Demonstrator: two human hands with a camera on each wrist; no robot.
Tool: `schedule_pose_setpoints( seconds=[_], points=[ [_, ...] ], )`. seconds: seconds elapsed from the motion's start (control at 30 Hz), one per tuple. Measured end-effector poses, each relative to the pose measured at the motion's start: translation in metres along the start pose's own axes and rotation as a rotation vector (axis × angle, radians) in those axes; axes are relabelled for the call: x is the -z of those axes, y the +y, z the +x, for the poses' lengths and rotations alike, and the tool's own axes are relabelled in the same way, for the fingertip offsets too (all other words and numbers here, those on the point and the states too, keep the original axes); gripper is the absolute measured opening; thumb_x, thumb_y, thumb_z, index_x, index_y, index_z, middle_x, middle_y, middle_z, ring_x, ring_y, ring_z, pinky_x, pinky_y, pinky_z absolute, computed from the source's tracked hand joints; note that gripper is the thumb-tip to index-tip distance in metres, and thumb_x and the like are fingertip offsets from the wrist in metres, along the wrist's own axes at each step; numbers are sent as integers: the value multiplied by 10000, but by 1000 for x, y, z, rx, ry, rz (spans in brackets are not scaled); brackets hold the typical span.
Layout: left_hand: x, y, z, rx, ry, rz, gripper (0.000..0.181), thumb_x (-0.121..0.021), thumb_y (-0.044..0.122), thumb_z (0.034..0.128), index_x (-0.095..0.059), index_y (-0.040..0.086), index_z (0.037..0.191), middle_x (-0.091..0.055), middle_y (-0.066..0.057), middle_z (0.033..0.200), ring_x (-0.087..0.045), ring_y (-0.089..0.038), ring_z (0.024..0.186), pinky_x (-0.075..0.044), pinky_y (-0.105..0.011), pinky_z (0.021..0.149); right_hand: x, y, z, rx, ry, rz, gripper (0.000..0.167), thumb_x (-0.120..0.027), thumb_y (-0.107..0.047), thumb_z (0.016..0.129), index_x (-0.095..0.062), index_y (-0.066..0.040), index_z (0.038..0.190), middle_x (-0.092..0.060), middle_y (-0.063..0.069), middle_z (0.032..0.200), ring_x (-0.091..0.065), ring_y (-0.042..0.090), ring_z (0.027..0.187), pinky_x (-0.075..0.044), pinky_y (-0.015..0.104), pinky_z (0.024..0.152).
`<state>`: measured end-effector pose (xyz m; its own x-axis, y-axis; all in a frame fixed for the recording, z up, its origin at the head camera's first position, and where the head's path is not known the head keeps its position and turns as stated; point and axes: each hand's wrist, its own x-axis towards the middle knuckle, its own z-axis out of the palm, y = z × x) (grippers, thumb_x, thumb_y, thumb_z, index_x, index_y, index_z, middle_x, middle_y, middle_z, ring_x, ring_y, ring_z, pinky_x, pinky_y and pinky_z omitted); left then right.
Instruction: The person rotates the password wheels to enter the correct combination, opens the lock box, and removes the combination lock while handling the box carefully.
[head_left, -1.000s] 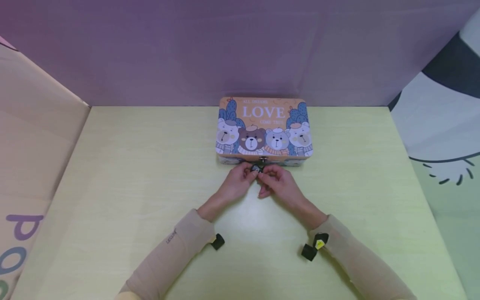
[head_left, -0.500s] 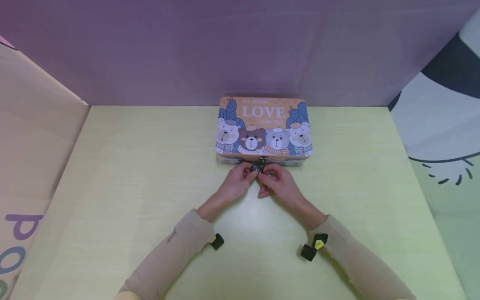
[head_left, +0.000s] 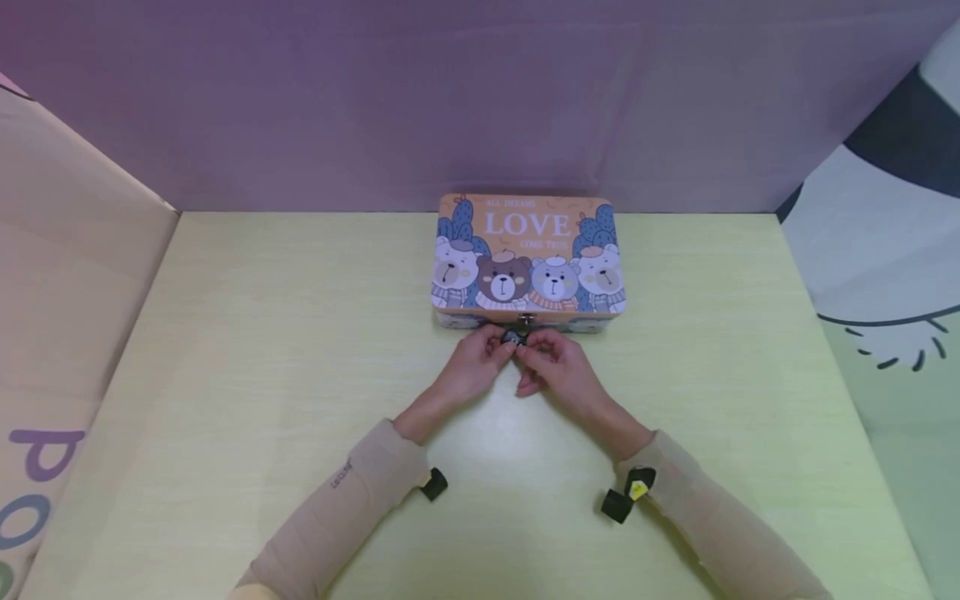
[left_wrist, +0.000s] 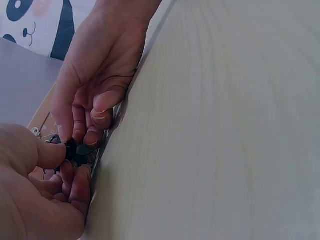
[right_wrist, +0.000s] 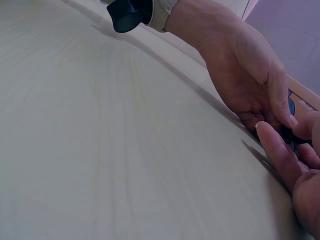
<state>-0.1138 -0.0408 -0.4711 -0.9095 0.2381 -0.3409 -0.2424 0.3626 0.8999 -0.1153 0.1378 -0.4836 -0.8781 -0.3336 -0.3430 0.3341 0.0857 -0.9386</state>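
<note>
On the pale worktop (head_left: 262, 350) stands a bear-printed box (head_left: 528, 250), in front of which are a person's left hand (head_left: 472, 364) and right hand (head_left: 567, 372), the curled fingers of both pinching a small black object (head_left: 512, 337) near the box's front.

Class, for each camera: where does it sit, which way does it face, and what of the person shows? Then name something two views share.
Head: on the head, facing forward and down at the box on the table; both sleeves, the left hand and the right hand show.
Left wrist: on that wrist, facing across the table; left hand near, right hand beyond.
Right wrist: on that wrist, facing roughly the opposite way; right hand near, left hand and cuff beyond.
Shared: both wrist views show the black object between the hands.
</note>
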Motion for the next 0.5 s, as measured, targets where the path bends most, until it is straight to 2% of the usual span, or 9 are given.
schedule_pose_setpoints(
  seconds=[0.5],
  points=[
    [0, -1, 1, -5, 4, 12, 230, -549, 174, 1067, -613, 1, 1204, -616, -85, 991, -544, -181, 830, -510, -297, 738, 0, 1, 0, 5, -7, -11, 209, -546, -49, 1044, -526, 128, 1154, -663, 163, 935, -688, 156, 660, -634, 362, 660]
  ],
)
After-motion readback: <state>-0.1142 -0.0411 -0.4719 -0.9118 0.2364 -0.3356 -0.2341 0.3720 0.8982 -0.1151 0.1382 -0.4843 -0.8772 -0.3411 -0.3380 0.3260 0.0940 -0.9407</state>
